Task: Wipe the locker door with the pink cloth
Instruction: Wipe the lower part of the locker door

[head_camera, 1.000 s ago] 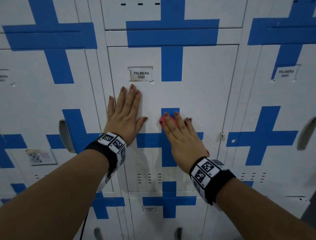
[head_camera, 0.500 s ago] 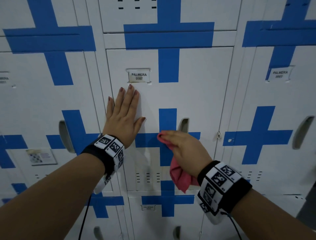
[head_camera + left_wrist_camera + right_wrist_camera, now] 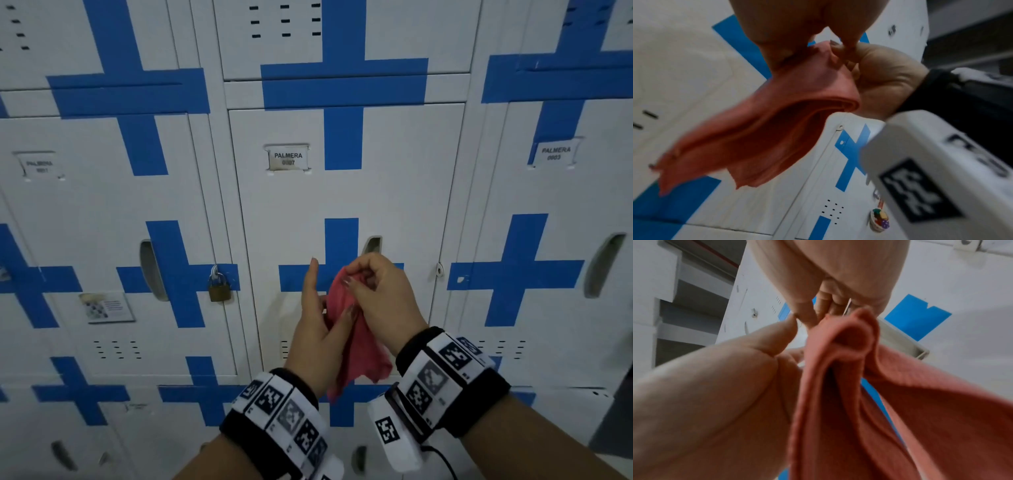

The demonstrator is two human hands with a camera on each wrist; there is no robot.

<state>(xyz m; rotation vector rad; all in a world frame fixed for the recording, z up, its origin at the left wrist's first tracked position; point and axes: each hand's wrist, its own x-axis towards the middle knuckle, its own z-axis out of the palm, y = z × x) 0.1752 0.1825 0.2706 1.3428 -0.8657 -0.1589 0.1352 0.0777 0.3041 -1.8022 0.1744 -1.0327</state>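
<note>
White lockers with blue crosses fill my view. My right hand (image 3: 380, 291) pinches the top of the pink cloth (image 3: 356, 346); left hand (image 3: 317, 329) curls around its side, the rest hanging free off the locker door (image 3: 342, 195). Looks like I'm regrouping the cloth mid-wipe. Next: bunch it into a pad, press it flat on the door.

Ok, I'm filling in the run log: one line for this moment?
phase: regrip | pink cloth: off locker door | right hand: pinches top | left hand: holds side
</note>
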